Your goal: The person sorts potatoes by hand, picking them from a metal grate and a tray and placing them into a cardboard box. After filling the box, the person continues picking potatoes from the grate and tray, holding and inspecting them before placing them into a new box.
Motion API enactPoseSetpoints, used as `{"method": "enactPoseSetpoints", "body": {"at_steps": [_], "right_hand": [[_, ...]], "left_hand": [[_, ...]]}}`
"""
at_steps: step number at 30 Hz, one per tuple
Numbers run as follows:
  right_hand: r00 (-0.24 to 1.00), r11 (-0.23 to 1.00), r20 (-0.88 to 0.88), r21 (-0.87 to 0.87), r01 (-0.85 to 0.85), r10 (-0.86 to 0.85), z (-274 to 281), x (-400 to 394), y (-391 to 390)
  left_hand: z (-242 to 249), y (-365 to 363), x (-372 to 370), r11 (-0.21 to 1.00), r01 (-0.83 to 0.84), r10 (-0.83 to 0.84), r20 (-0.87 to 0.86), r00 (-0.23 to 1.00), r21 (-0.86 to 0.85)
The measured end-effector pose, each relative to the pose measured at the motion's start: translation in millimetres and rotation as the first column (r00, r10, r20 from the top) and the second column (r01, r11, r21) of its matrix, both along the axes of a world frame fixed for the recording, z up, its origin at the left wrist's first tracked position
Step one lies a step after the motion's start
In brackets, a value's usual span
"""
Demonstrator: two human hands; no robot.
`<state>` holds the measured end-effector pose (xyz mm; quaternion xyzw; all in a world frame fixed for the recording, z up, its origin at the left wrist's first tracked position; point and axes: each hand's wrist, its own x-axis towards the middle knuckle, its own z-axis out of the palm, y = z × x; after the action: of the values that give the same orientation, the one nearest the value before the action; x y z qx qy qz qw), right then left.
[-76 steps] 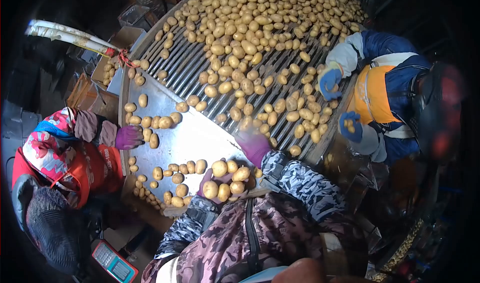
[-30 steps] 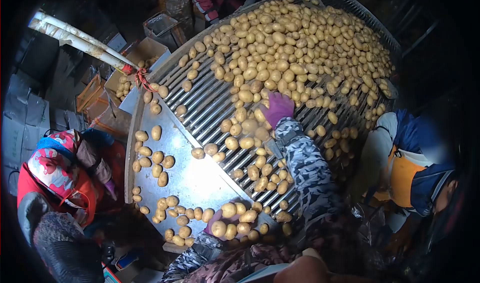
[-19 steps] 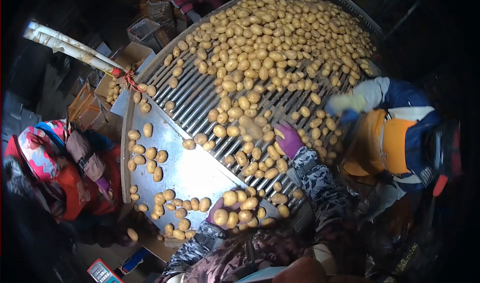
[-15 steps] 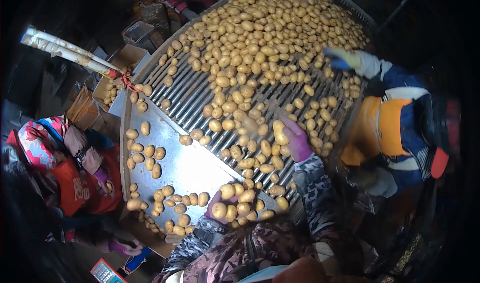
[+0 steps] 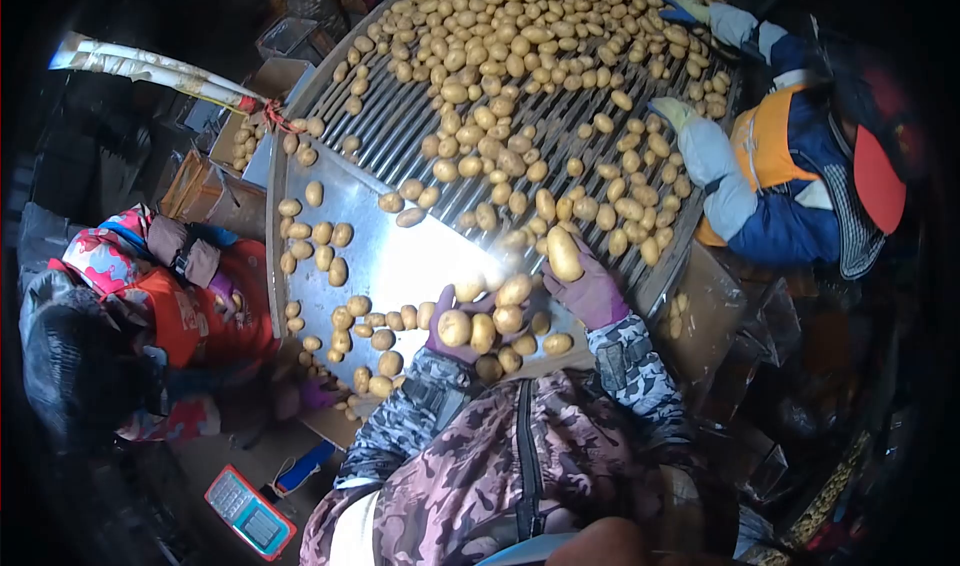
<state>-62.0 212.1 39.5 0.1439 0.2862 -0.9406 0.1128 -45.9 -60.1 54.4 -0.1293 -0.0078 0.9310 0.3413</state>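
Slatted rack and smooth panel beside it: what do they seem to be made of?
The slatted rack looks like bare metal bars, from their streaky shine. The smooth panel looks like grey sheet metal, given its glare, though a coating is possible.

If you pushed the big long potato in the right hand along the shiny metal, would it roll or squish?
The potato would probably roll unevenly, since it's longer than it is wide. It likely wouldn't squish: it looks plump and undented in the right hand. It might slide a little, as the metal sheet looks smooth.
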Motion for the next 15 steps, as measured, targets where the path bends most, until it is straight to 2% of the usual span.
{"method": "enactPoseSetpoints", "body": {"at_steps": [1,4,5,6,8,9,10,11,12,13,14,15], "right_hand": [[0.995,0.993,0.097,-0.113,0.034,-0.023,4.8,11.1,0.5],[0.995,0.999,0.093,-0.031,0.034,-0.031,6.2,50.6,-2.8],[0.992,0.997,0.1,-0.023,0.074,-0.071,6.7,66.5,-5.0],[0.968,0.984,0.226,-0.11,0.139,-0.112,14.6,79.7,-10.4],[0.893,0.941,0.426,-0.22,0.257,-0.144,49.5,104.5,-15.8],[0.909,0.956,0.362,-0.127,0.266,-0.205,36.7,126.6,-10.8],[0.947,0.95,0.271,-0.206,0.234,-0.175,13.9,154.5,3.2],[0.974,0.941,0.173,-0.278,0.19,-0.145,0.0,182.8,15.7],[0.942,0.947,0.251,-0.176,0.269,-0.221,8.4,202.9,16.0],[0.929,0.934,0.256,-0.166,0.316,-0.268,6.2,225.7,18.7],[0.867,0.91,0.337,-0.06,0.41,-0.368,3.9,248.2,23.0],[0.79,0.873,0.405,0.05,0.484,-0.461,1.4,271.4,27.5]], "left_hand": [[2.6,-0.2,-0.2,0.991,0.013,-0.015,-0.018,1.0,-0.136],[4.6,1.9,10.1,0.995,0.069,-0.07,-0.018,0.997,-0.072],[-3.2,2.1,13.5,0.995,0.079,-0.076,0.041,0.996,-0.061],[-6.7,6.7,15.6,0.995,0.094,-0.089,0.1,0.991,-0.045],[16.8,25.0,26.2,0.984,0.168,-0.165,0.05,0.985,-0.066],[44.0,36.7,30.7,0.972,0.223,-0.223,0.004,0.975,-0.074],[62.9,47.5,37.9,0.972,0.234,-0.233,-0.025,0.972,0.008],[60.8,55.1,34.6,0.918,0.393,-0.395,0.034,0.918,0.057],[55.5,66.7,44.6,0.924,0.371,-0.361,-0.112,0.926,0.095],[50.0,79.0,58.0,0.928,0.346,-0.306,-0.248,0.919,0.139],[35.1,92.2,67.5,0.912,0.383,-0.342,-0.246,0.907,0.145],[13.9,104.4,77.6,0.893,0.385,-0.321,-0.273,0.907,0.231]]}}
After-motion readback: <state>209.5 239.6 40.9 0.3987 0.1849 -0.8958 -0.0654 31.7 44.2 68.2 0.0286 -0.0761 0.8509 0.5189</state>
